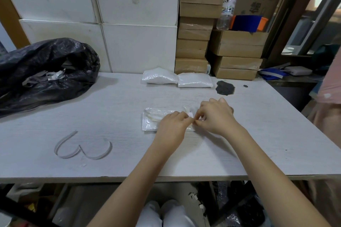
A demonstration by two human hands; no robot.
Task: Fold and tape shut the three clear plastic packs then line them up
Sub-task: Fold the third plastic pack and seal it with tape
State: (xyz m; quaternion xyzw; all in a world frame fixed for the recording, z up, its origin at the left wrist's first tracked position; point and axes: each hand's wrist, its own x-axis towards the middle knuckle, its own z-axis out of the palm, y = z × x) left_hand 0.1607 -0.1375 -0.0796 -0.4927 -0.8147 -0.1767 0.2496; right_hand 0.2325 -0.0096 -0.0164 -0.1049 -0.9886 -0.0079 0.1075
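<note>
Two puffy white-filled clear plastic packs (159, 76) (195, 80) sit side by side at the far edge of the pale wood-grain tabletop (92, 116), so this looks like the third pack's fold-and-tape step. That flat clear plastic pack (150, 120) lies mid-tabletop, long axis left to right, with its right end under both hands. The left hand (172, 125) and right hand (214, 116) meet there with curled fingers pinching the pack's edge, or maybe tape; next, likely press the flap flat and seal it.

A single head-worn camera is looking forward and down — sitting close above the desk (258, 143), taking in the wall behind.
</note>
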